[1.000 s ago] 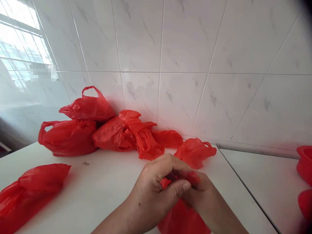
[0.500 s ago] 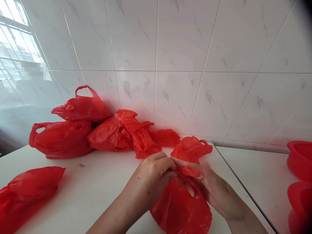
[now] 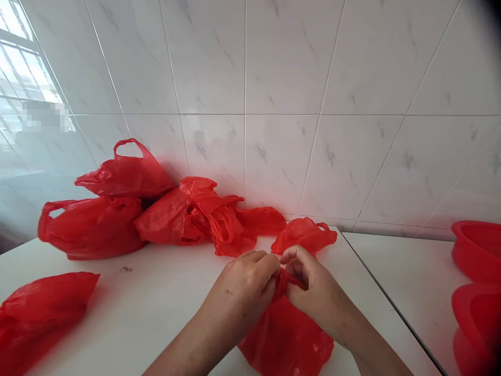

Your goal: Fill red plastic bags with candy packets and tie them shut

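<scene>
A red plastic bag (image 3: 288, 339) hangs or rests below my two hands, near the front of the white table. My left hand (image 3: 250, 282) is closed on the gathered top of this bag, with its knuckles facing up. Close beside it, my right hand (image 3: 313, 284) pinches a strip of the same bag between thumb and curled fingers. The fingertips of both hands nearly meet. Just behind them another crumpled red bag (image 3: 303, 235) lies on the table. What the held bag contains cannot be made out.
Several filled red bags (image 3: 94, 227) are piled along the tiled wall (image 3: 282, 62) at the back left. One more red bag (image 3: 47, 308) lies at the left front. Red tubs (image 3: 479, 253) stand at the right, beyond a seam in the white tabletop (image 3: 156, 313).
My right hand has turned over and drawn its fingers in around the bag's top, which is now bunched tighter. The view has shifted slightly to the right.
</scene>
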The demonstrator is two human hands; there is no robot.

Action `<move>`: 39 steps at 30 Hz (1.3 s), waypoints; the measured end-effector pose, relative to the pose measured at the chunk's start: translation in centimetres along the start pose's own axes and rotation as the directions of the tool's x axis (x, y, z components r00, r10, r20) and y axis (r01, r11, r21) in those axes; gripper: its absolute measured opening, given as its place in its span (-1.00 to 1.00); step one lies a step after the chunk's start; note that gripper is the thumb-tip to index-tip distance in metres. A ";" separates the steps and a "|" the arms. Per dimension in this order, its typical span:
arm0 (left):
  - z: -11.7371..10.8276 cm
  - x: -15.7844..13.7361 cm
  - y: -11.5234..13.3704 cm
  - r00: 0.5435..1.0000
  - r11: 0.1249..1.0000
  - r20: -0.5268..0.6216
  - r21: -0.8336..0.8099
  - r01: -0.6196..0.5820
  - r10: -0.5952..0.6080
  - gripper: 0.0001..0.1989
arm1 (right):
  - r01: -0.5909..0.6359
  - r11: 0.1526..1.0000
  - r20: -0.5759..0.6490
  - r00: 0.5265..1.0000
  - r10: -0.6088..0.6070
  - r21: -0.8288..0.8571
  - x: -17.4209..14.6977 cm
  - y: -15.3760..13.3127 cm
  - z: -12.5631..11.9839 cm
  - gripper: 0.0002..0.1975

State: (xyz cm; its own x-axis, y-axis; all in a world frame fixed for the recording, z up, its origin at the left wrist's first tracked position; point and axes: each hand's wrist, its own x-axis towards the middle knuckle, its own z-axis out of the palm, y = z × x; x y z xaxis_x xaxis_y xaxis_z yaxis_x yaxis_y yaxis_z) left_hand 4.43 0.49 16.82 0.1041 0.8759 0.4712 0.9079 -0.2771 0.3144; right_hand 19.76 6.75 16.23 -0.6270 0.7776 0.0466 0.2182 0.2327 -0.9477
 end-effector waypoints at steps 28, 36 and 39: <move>0.9 0.0 -0.4 0.991 0.981 -0.111 0.183 -0.059 0.080 -0.87 | -0.002 0.974 0.065 0.998 -0.013 0.229 1.1 1.5 -0.4 -0.75; -1.0 -2.0 -2.0 0.991 0.967 0.081 0.220 -0.126 0.111 -0.79 | -0.124 0.992 -0.382 0.916 0.121 0.017 3.9 5.6 -3.0 -0.80; -2.0 -4.2 -2.9 0.949 0.983 0.312 0.184 -0.023 -0.036 -0.83 | -0.176 0.942 -0.496 0.868 0.013 -0.285 5.1 8.3 -3.8 -0.74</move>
State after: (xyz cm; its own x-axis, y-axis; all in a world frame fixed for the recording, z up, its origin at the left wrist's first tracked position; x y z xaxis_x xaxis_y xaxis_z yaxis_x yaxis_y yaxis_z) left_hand 0.55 -3.18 15.54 0.1927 0.9648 0.1789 0.9646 -0.2197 0.1460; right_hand 21.21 14.83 9.82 -0.1710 0.9678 0.1848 0.5292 0.2484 -0.8114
